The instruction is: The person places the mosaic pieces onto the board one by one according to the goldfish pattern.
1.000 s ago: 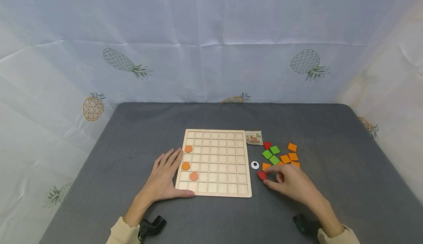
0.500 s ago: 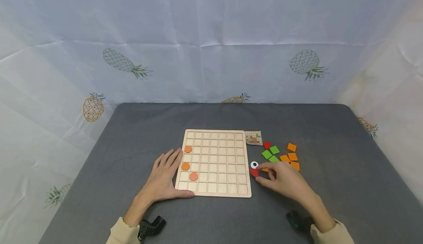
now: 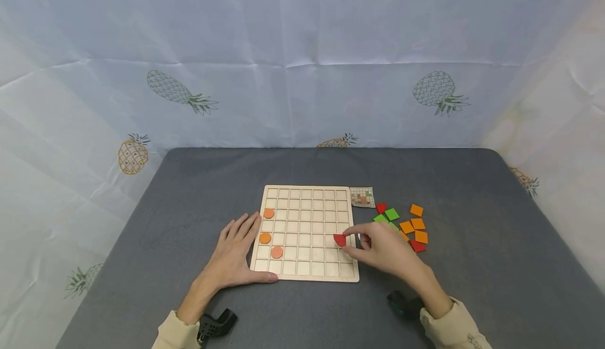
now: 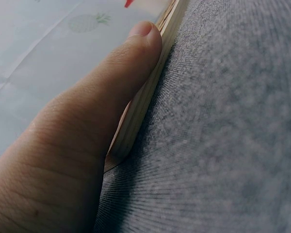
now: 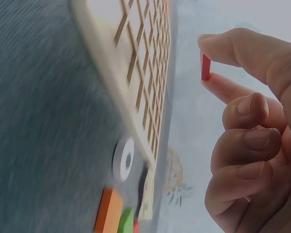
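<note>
A pale wooden grid board (image 3: 304, 254) lies on the table. My left hand (image 3: 233, 254) rests on its left side with fingers outstretched, the thumb along the front edge at the near corner. Between thumb and index finger, my right hand (image 3: 389, 249) pinches a small flat red piece (image 3: 340, 240) with one rounded side, over the right part of the board. In the right wrist view the red piece (image 5: 205, 67) shows edge-on, raised above the grid. Three orange discs, including one upper disc (image 3: 269, 213), sit in squares at the board's left.
Right of the board lie green squares (image 3: 392, 214), orange squares (image 3: 418, 223) and red pieces (image 3: 417, 246). A small printed pattern card (image 3: 362, 197) touches the board's far right corner. A white disc with a black dot (image 5: 123, 160) is mostly hidden behind the right hand in the head view.
My right hand has carried the red piece leftward from beside the loose pieces to over the board. More red at the pile is uncovered. My left hand has stayed put.
</note>
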Available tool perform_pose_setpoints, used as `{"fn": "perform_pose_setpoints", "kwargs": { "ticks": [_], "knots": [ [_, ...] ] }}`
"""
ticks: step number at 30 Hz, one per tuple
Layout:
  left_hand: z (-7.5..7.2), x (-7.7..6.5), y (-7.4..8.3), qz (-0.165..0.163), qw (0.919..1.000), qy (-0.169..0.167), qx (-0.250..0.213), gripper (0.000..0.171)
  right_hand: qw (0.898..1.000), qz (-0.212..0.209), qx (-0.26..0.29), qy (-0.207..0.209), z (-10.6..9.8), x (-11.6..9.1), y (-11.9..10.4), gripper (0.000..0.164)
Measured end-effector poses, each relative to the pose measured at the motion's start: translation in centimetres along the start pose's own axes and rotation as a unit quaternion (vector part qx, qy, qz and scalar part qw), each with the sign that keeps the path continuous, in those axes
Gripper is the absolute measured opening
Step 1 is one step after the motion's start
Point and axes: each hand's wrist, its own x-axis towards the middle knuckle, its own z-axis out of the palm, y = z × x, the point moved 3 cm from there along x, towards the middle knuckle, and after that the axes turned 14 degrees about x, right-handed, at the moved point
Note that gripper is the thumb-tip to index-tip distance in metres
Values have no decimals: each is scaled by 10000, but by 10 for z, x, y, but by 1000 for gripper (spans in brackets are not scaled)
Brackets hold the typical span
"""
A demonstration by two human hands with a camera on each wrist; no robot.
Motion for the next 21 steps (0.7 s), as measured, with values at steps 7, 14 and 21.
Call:
{"fn": "perform_pose_setpoints", "kwargs": {
  "ticks": [7,14,21],
  "knots": [
    [1,0,-1,-52,9999,-136,4,137,9986,-178,395,-287,20,15,-15,20],
    [0,1,-1,-56,9999,-92,51,136,9977,-177,451,-469,43,27,-28,21],
    [-1,0,0,-108,9997,-235,-21,136,9961,-229,530,-665,62,34,-35,21]
  ]
}}
